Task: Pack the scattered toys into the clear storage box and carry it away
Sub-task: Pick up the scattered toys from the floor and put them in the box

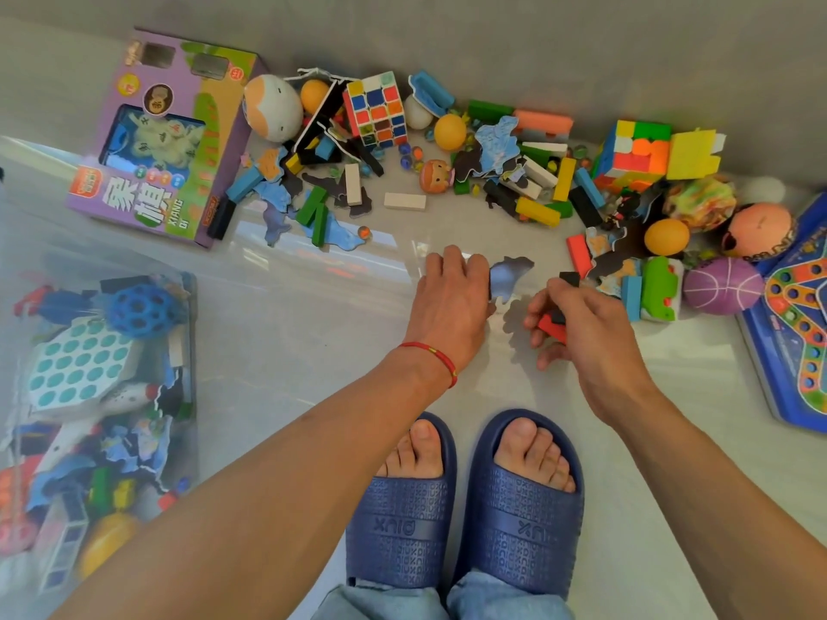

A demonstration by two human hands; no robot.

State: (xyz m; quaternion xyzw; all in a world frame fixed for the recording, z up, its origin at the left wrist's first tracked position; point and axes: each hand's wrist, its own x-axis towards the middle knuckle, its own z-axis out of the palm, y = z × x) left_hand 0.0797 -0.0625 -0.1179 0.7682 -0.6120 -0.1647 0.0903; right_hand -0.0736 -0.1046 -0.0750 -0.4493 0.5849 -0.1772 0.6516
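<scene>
We see the clear storage box (197, 351) lying lengthwise away from us, our left hand (452, 302) pinching a flat blue puzzle piece (510, 279), our right hand (581, 324) gripping red and black wooden blocks (552, 324).

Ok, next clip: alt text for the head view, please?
Seen from above, a person's left hand holds a blue puzzle piece while the right hand pinches red and black blocks over a floor strewn with toys. A clear storage box, partly filled, stands to the left.
</scene>
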